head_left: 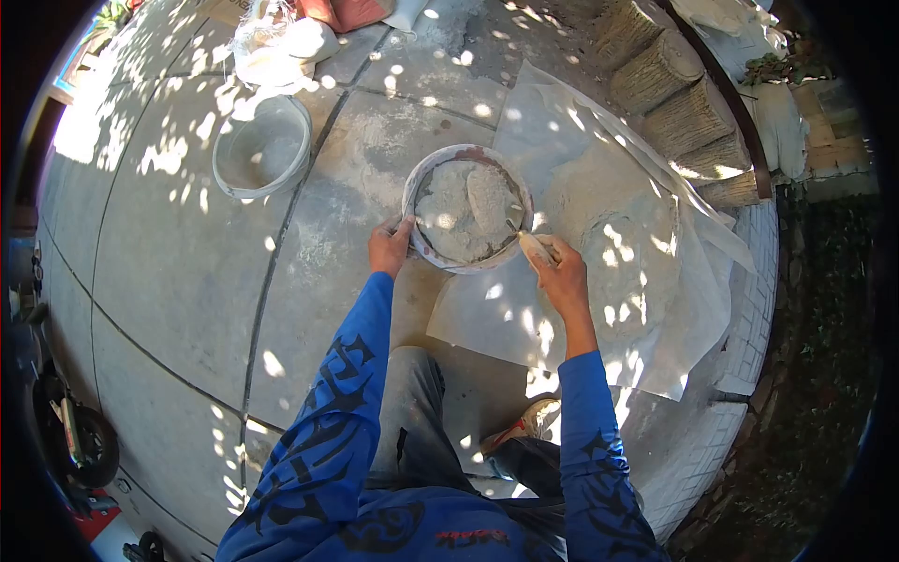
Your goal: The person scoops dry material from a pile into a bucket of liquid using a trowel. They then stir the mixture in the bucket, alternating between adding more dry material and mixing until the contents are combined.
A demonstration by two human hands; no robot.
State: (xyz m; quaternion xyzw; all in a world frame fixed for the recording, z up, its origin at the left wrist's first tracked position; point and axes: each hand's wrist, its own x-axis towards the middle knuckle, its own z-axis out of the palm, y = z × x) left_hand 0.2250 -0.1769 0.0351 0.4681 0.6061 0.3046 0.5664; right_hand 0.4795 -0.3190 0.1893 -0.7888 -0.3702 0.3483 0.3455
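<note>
A round bucket [410, 245] with a pale, stained rim stands on the concrete in front of me, holding grey powdery mix [445, 201]. My left hand [389, 247] grips the near left side of its rim, fingers closed. In my right hand [562, 279] is the wooden handle of a trowel [534, 247], held over the near right rim. The trowel's blade reaches into the bucket and appears heaped with mix, so its outline is hidden.
A second grey bucket [218, 169] stands to the left. Plastic sheeting [496, 314] lies right of me, bearing spread grey powder [609, 225]. Log-like steps [688, 122] line the far right. White sacks [304, 42] sit at the back. My shoe [524, 426] is close by.
</note>
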